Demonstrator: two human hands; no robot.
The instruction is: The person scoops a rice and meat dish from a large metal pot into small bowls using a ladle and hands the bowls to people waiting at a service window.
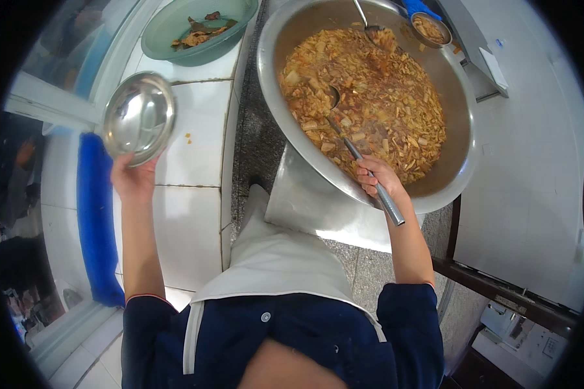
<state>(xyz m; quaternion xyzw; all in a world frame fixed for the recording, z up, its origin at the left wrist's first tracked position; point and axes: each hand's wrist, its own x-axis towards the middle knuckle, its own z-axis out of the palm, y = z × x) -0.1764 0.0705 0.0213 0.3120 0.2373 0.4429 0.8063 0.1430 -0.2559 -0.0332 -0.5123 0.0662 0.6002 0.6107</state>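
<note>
In my left hand [135, 177] is a shiny round metal bowl [138, 116], held by its near edge over the white tiled ledge; no food shows in it. My right hand [380, 176] grips the metal handle of a ladle [335, 97], whose bowl is partly sunk in the stew. That stew of chopped cabbage and other pieces [370, 109] fills the lower part of a very large metal basin [460, 160]. At the basin's far side, a second ladle [367, 22] carries a heap of the stew. Near it a blue-gloved hand of another person [418, 7] holds a filled metal bowl [430, 30].
A green plastic basin [199, 53] with brownish scraps stands on the white tiled ledge [190, 219] to the left. Small food bits lie on the tiles. A blue cloth-like strip [97, 219] runs beside the window. Below the basin is a metal stand [316, 204].
</note>
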